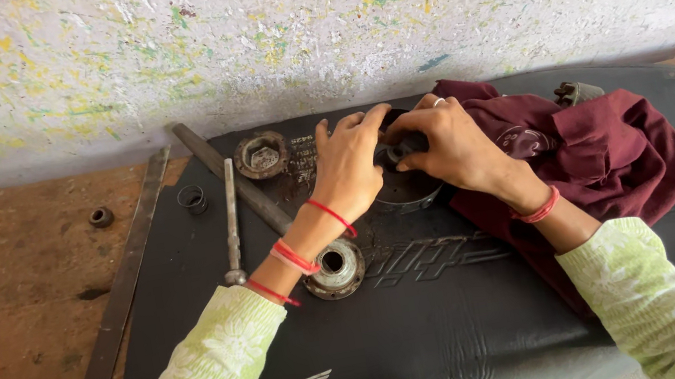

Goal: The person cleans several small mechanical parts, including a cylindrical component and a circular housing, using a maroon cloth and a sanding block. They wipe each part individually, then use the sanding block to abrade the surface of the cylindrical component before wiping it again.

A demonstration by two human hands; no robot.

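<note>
Both my hands rest on a dark round metal part (404,190) that sits on a black rubber mat (434,329). My left hand (350,169) covers its left side with fingers curled over the top. My right hand (447,146) pinches a small dark piece (406,147) at the part's centre. Much of the part is hidden under my hands. A round metal flange with a centre hole (335,267) lies just below my left wrist.
A maroon cloth (605,149) lies bunched to the right on the mat. A hex-socket metal piece (261,155), a small ring (192,198), a thin rod (230,221) and a thick bar (234,179) lie to the left. A flat metal strip (119,294) borders the mat. Rusty bench surface (1,310) extends left.
</note>
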